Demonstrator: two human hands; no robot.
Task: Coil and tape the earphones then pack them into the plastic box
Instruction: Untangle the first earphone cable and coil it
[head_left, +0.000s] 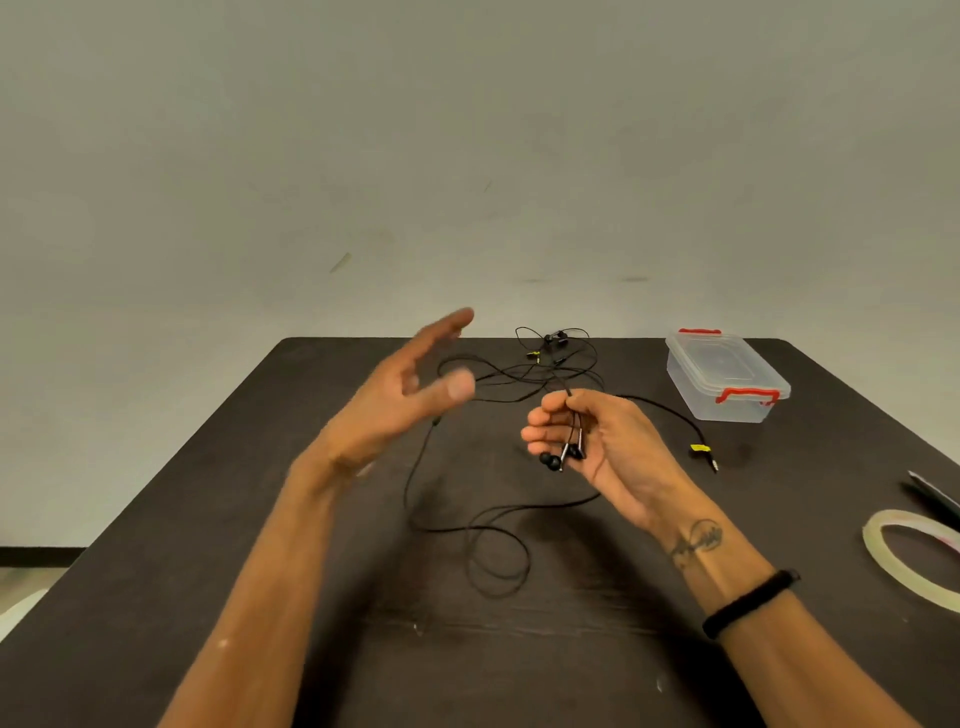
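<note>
Two earbuds (563, 457) below curled right fingers (540, 431)

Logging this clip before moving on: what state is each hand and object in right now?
Left hand: raised, fingers open, holding nothing.
Right hand: grips earbuds.
Earphones in hand: cable uncoiled, loose on table.
Second earphones: tangled, untouched.
Plastic box: lid on, red clips.
Tape roll: lying flat.

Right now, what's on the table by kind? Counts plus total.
Earphone sets: 2, one whose earbuds the right hand grips, one loose at the far edge
Plastic box with red clips: 1, lid on
Tape roll: 1
Dark flat item at the right edge: 1, cut off, kind unclear
Total: 5
The left hand holds nothing.
</note>
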